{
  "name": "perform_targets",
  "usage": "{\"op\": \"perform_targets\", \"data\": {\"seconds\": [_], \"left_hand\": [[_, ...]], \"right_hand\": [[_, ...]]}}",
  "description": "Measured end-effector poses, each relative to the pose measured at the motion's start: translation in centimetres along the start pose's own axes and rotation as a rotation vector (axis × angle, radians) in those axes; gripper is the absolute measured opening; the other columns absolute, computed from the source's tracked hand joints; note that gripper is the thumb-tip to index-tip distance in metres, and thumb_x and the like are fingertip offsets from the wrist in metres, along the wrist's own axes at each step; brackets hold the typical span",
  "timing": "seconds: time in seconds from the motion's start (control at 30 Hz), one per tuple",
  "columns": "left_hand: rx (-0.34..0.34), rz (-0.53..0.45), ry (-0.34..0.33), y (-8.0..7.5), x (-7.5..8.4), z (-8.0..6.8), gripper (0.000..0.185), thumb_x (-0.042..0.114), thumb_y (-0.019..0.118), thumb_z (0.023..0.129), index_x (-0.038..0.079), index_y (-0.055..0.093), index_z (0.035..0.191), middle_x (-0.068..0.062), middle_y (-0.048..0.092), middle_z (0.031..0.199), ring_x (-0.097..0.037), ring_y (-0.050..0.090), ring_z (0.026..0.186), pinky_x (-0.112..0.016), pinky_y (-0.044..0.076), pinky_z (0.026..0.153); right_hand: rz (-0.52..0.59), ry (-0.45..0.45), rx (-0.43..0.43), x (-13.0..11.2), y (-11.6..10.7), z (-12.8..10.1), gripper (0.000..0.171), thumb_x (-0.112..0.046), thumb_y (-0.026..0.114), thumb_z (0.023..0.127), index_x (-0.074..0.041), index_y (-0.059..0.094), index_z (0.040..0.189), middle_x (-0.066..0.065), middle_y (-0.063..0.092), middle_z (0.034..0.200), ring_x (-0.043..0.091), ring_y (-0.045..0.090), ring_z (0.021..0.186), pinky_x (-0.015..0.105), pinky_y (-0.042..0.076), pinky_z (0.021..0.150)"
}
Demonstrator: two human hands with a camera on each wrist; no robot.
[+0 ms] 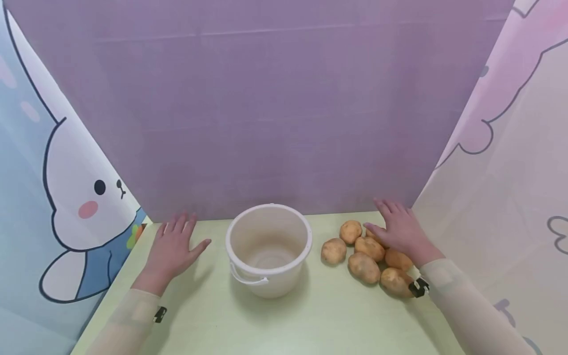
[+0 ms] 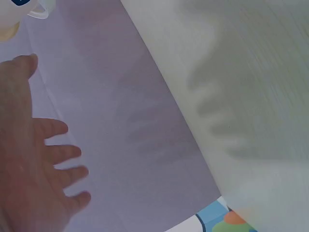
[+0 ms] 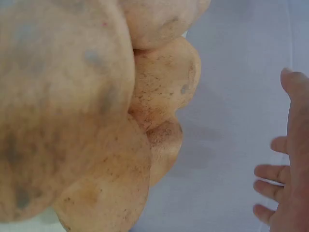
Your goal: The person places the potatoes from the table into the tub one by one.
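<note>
Has left hand (image 1: 173,249) spread at nine o'clock of a white bucket (image 1: 277,287), right hand (image 1: 405,230) spread beside potatoes (image 1: 364,268) at its three o'clock, over a pale wood-grain tabletop (image 1: 266,330) bounded by purple cloth (image 1: 284,108) at twelve, rabbit-print fabric (image 1: 73,197) at ten, pink-patterned fabric (image 1: 510,98) at two.

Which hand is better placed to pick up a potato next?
Probably the right hand: it's open and close to the potatoes, while the bucket stands between them and the left hand.

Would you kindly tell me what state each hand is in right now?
Left hand: open, fingers spread, holding nothing.
Right hand: open, holding nothing, by the potatoes.
</note>
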State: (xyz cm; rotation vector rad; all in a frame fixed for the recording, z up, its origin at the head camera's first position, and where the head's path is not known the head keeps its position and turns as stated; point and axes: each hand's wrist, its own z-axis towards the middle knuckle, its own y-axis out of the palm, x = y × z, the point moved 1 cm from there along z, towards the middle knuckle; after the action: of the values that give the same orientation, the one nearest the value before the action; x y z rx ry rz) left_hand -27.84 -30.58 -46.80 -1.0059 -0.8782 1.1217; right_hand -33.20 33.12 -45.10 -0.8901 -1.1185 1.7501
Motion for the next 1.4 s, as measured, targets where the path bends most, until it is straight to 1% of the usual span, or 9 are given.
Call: {"op": "perform_targets", "data": {"seconds": [0.23, 0.37, 0.47, 0.53, 0.67, 0.83, 1.03, 1.13, 1.4], "left_hand": [[0.145, -0.15, 0.054, -0.2, 0.6, 0.3, 0.069, 0.048, 0.07, 0.106, -0.005, 0.059, 0.15, -0.028, 0.057, 0.151, -0.051, 0.052, 0.141, -0.076, 0.039, 0.116], [0.229, -0.248, 0.096, -0.2, 1.2, 0.2, 0.057, 0.038, 0.073, 0.105, -0.004, 0.064, 0.143, -0.024, 0.063, 0.143, -0.049, 0.059, 0.131, -0.074, 0.045, 0.109], [0.243, -0.346, 0.117, -0.2, 1.8, 0.1, 0.055, 0.035, 0.073, 0.106, -0.004, 0.063, 0.144, -0.023, 0.062, 0.144, -0.048, 0.059, 0.132, -0.072, 0.046, 0.11], [0.225, -0.419, 0.126, -0.4, 2.3, 0.1, 0.057, 0.034, 0.073, 0.107, -0.004, 0.06, 0.148, -0.024, 0.06, 0.148, -0.048, 0.057, 0.137, -0.071, 0.045, 0.112], [0.14, -0.563, 0.128, -1.3, 3.9, 0.1, 0.063, 0.032, 0.071, 0.109, -0.004, 0.051, 0.158, -0.025, 0.053, 0.159, -0.05, 0.048, 0.149, -0.073, 0.039, 0.119], [0.039, -0.669, 0.145, -2.2, 5.5, 0.1, 0.073, 0.033, 0.072, 0.109, 0.002, 0.042, 0.167, -0.025, 0.04, 0.171, -0.051, 0.036, 0.158, -0.078, 0.031, 0.123], [-0.039, -0.703, 0.188, -2.9, 6.8, 0.4, 0.091, 0.041, 0.077, 0.103, 0.005, 0.031, 0.173, -0.025, 0.031, 0.176, -0.053, 0.029, 0.161, -0.08, 0.029, 0.122], [-0.067, -0.71, 0.203, -3.1, 7.4, 0.6, 0.099, 0.041, 0.081, 0.1, 0.006, 0.026, 0.175, -0.025, 0.027, 0.178, -0.053, 0.026, 0.162, -0.08, 0.028, 0.122], [-0.117, -0.689, 0.203, -3.3, 8.9, 0.9, 0.119, 0.049, 0.087, 0.094, 0.005, 0.015, 0.177, -0.025, 0.019, 0.181, -0.052, 0.021, 0.164, -0.075, 0.026, 0.126]], "right_hand": [[0.105, -0.024, 0.07, -1.0, -0.5, -0.3, 0.072, -0.047, 0.071, 0.107, 0.007, 0.057, 0.153, 0.029, 0.058, 0.149, 0.053, 0.053, 0.137, 0.073, 0.044, 0.112], [0.193, -0.036, 0.116, -1.4, -0.2, -0.4, 0.059, -0.036, 0.076, 0.105, 0.007, 0.063, 0.143, 0.027, 0.063, 0.14, 0.051, 0.059, 0.13, 0.068, 0.048, 0.109], [0.235, -0.034, 0.122, -1.6, 0.3, -0.6, 0.053, -0.032, 0.077, 0.105, 0.005, 0.065, 0.14, 0.025, 0.064, 0.138, 0.049, 0.061, 0.127, 0.067, 0.05, 0.107], [0.249, -0.026, 0.116, -1.8, 0.4, -0.8, 0.053, -0.031, 0.077, 0.105, 0.005, 0.064, 0.14, 0.024, 0.064, 0.137, 0.049, 0.063, 0.125, 0.066, 0.051, 0.105], [0.269, -0.002, 0.093, -2.3, 0.1, -1.0, 0.053, -0.032, 0.076, 0.106, 0.005, 0.063, 0.141, 0.023, 0.063, 0.138, 0.048, 0.064, 0.123, 0.067, 0.053, 0.103], [0.282, 0.019, 0.05, -2.8, 0.0, -1.2, 0.054, -0.036, 0.074, 0.107, 0.005, 0.063, 0.141, 0.023, 0.062, 0.14, 0.048, 0.065, 0.123, 0.067, 0.054, 0.102], [0.279, 0.034, 0.016, -2.9, -0.2, -1.3, 0.056, -0.039, 0.073, 0.107, 0.005, 0.063, 0.141, 0.023, 0.062, 0.14, 0.046, 0.067, 0.118, 0.065, 0.056, 0.099], [0.282, 0.035, 0.002, -3.0, -0.3, -1.3, 0.056, -0.041, 0.072, 0.108, 0.005, 0.063, 0.14, 0.023, 0.062, 0.14, 0.046, 0.068, 0.116, 0.065, 0.056, 0.098], [0.309, 0.041, -0.013, -3.1, -0.5, -1.5, 0.057, -0.042, 0.072, 0.108, 0.002, 0.06, 0.142, 0.024, 0.063, 0.138, 0.047, 0.069, 0.116, 0.065, 0.058, 0.097]]}}
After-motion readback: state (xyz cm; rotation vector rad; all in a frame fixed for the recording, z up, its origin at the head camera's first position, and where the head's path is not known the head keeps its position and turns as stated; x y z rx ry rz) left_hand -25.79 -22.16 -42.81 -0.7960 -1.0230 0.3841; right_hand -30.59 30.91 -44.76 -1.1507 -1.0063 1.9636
